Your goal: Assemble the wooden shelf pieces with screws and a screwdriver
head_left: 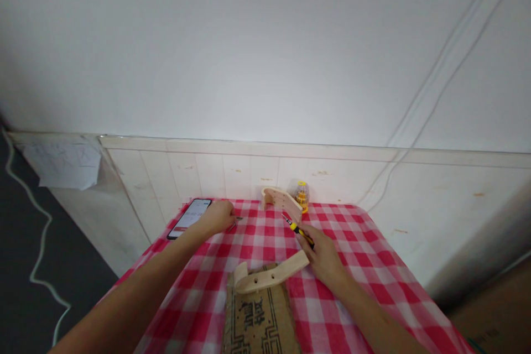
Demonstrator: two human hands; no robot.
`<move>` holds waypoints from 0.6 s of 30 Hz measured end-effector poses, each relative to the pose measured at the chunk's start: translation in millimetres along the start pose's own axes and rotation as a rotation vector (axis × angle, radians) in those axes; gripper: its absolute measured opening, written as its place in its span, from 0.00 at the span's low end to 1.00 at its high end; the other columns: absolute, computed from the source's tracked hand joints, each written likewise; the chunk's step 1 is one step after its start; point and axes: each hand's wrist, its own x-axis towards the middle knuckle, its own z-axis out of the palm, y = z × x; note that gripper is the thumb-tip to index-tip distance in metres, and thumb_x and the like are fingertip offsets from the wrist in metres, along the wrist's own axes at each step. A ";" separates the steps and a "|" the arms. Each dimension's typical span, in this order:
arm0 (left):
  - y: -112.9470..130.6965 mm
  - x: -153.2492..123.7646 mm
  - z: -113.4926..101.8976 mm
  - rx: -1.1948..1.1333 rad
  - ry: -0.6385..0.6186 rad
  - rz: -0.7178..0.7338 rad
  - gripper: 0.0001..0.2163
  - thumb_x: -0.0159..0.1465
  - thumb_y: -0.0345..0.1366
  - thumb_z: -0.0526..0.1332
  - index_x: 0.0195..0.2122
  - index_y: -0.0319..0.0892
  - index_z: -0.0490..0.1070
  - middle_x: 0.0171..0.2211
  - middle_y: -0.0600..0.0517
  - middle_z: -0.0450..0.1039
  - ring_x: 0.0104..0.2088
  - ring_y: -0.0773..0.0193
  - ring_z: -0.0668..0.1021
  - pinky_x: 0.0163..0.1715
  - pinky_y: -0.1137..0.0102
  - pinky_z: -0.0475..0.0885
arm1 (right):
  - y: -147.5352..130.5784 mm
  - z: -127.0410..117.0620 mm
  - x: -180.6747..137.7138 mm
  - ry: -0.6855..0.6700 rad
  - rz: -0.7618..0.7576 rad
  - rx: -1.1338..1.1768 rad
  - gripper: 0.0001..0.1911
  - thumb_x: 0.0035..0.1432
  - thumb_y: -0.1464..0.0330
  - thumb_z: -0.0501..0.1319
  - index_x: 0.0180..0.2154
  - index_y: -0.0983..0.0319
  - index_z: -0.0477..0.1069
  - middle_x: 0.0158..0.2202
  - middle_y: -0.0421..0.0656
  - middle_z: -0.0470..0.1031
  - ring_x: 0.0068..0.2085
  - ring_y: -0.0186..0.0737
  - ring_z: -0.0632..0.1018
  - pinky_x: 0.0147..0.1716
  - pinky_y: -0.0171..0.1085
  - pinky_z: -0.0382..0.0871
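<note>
My right hand point(321, 251) is closed round a yellow and black screwdriver point(302, 233), its metal tip pointing up and to the left. Just below that hand, a curved pale wooden piece point(271, 277) with two dark holes lies across a flat cardboard piece point(260, 315). My left hand point(220, 215) is at the far left of the table, its fingers pinched together at the cloth beside a small dark item point(239, 218). What sits between those fingers is too small to make out. A second curved wooden piece point(282, 202) stands near the wall.
A phone point(191, 218) with a lit screen lies beside my left wrist. Behind the second wooden piece stands a clear container with yellow parts point(302, 197). A red and white checked cloth point(352, 265) covers the table, which meets the panelled wall point(236, 168).
</note>
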 end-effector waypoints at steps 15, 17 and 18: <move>2.6 10.4 20.2 -0.017 0.024 -0.026 0.10 0.65 0.32 0.59 0.38 0.35 0.81 0.44 0.32 0.81 0.48 0.48 0.82 0.48 0.63 0.72 | 0.3 0.6 -1.3 0.017 0.022 0.015 0.16 0.65 0.62 0.57 0.49 0.60 0.78 0.45 0.51 0.84 0.46 0.55 0.83 0.46 0.51 0.76; 3.1 10.0 19.9 -0.052 0.035 -0.017 0.10 0.65 0.31 0.59 0.36 0.34 0.80 0.44 0.31 0.81 0.47 0.47 0.82 0.48 0.62 0.72 | 0.2 0.7 -1.4 0.024 0.023 0.027 0.17 0.65 0.62 0.57 0.49 0.61 0.78 0.46 0.51 0.84 0.47 0.55 0.83 0.47 0.51 0.76; 2.9 9.9 19.1 -0.076 0.044 -0.016 0.10 0.65 0.31 0.59 0.35 0.35 0.80 0.44 0.32 0.81 0.47 0.47 0.82 0.48 0.63 0.72 | 0.0 0.7 -1.3 0.027 0.023 0.034 0.17 0.65 0.62 0.57 0.49 0.61 0.78 0.47 0.51 0.84 0.47 0.55 0.83 0.47 0.51 0.76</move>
